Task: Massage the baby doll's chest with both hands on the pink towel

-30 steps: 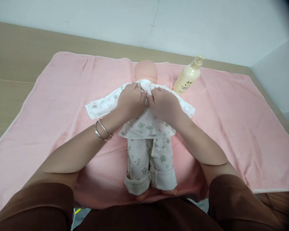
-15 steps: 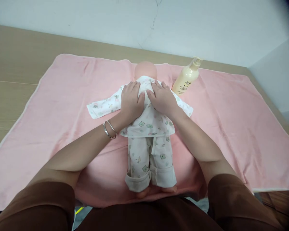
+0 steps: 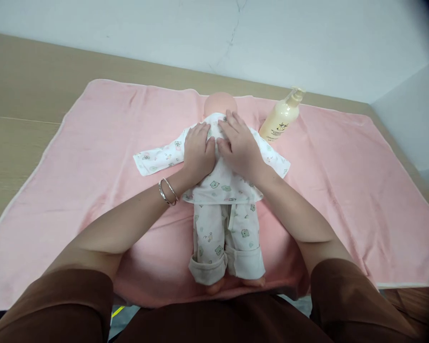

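A baby doll [image 3: 220,104] lies on a pink blanket, its head away from me and its feet toward me. It wears a white printed top [image 3: 221,183] and matching trousers [image 3: 210,233] with rolled cuffs. On the left of the doll's upper body, my left hand [image 3: 200,153] rests flat with its fingers stretched toward the shoulder. My right hand [image 3: 242,148] lies open on the other side, its fingertips near the collar. The two thumbs point toward each other over the middle of the top. The doll's face is not visible.
A cream pump bottle [image 3: 280,118] stands on the blanket to the right of the doll's head. The pink blanket [image 3: 343,190] spreads over a wooden table [image 3: 17,90]. Behind the table rises a white wall [image 3: 164,33].
My right hand's fingers have shifted slightly up toward the doll's collar. My left hand stays on the top. The whole view has moved a little, placing things slightly farther right.
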{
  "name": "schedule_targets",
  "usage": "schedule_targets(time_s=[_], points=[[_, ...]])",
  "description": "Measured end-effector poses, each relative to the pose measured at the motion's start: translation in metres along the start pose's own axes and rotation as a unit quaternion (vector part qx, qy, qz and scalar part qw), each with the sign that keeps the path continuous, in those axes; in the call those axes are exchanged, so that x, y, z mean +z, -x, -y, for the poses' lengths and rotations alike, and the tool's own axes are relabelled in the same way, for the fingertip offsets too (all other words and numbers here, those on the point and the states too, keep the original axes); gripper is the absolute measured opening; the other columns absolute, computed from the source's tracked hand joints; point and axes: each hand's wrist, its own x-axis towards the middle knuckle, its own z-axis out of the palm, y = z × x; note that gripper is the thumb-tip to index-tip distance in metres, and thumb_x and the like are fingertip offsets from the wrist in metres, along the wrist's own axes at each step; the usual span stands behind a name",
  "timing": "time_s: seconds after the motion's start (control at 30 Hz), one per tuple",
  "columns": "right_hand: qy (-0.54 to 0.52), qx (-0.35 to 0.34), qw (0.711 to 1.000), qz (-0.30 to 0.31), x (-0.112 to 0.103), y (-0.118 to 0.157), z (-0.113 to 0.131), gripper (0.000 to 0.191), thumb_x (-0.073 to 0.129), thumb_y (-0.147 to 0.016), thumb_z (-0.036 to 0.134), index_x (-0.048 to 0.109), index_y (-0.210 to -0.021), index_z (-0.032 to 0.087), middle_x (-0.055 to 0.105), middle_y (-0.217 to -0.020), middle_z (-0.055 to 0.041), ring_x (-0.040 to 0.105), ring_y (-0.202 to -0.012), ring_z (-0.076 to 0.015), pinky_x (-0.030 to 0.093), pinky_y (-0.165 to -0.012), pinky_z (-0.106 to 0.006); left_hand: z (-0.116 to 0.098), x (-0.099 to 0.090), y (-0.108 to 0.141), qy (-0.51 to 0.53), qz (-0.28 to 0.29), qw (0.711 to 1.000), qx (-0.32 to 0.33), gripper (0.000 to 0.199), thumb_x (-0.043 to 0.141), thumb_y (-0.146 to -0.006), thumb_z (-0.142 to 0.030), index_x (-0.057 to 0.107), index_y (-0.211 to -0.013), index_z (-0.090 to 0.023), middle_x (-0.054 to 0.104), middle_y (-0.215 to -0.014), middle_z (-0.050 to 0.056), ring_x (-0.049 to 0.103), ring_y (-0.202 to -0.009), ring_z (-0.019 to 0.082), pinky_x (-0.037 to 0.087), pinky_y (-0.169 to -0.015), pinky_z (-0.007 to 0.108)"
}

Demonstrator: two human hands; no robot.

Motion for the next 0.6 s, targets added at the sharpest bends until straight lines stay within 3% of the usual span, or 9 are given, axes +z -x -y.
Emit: schedule_targets(time_s=[0.13, 0.3, 0.47, 0.6], points=[[0.003, 0.009, 0.999, -0.037, -0.0044, -0.0012, -0.0015, 0.056, 0.039, -0.103, 0.023, 0.048, -0.157, 0.012, 0.035, -0.174, -0.0116, 0.024, -0.167, -0.0283, 0.025, -0.137, -0.050, -0.0034, -0.0007, -0.0001, -0.015, 0.005, 1.000, 0.002, 0.051, 0.032, -0.105, -0.035, 0.057, -0.146, -0.019, 0.060, -0.156, 0.014, 0.051, -0.151, 0.029, 0.036, -0.131, 0.051], [-0.018, 0.003, 1.000, 0.022, 0.0008, -0.0005, -0.0043, 0.052, 0.037, -0.104, 0.023, 0.055, -0.151, 0.013, 0.043, -0.170, -0.0144, 0.032, -0.163, -0.0296, 0.029, -0.135, -0.055, -0.0052, -0.0014, -0.0003, -0.025, 0.008, 1.000, -0.004, 0.053, 0.035, -0.101, -0.029, 0.058, -0.146, -0.014, 0.060, -0.156, 0.016, 0.051, -0.150, 0.029, 0.035, -0.132, 0.050], [-0.034, 0.017, 0.998, -0.054, -0.0057, 0.0002, -0.0002, 0.054, 0.037, -0.104, 0.023, 0.050, -0.154, 0.009, 0.035, -0.174, -0.0148, 0.029, -0.165, -0.0242, 0.027, -0.136, -0.044, -0.0046, -0.0021, 0.0002, -0.025, 0.010, 1.000, 0.006, 0.052, 0.035, -0.101, -0.028, 0.058, -0.146, -0.019, 0.060, -0.155, 0.013, 0.050, -0.151, 0.028, 0.035, -0.132, 0.050], [-0.043, 0.034, 0.998, 0.018, 0.0019, -0.0038, -0.0061, 0.055, 0.038, -0.103, 0.025, 0.053, -0.153, 0.010, 0.041, -0.171, -0.0150, 0.030, -0.164, -0.0293, 0.026, -0.136, -0.053, -0.0034, -0.0017, 0.0001, -0.019, 0.017, 1.000, 0.004, 0.054, 0.037, -0.098, -0.026, 0.057, -0.147, -0.015, 0.058, -0.157, 0.015, 0.049, -0.152, 0.030, 0.032, -0.134, 0.050]])
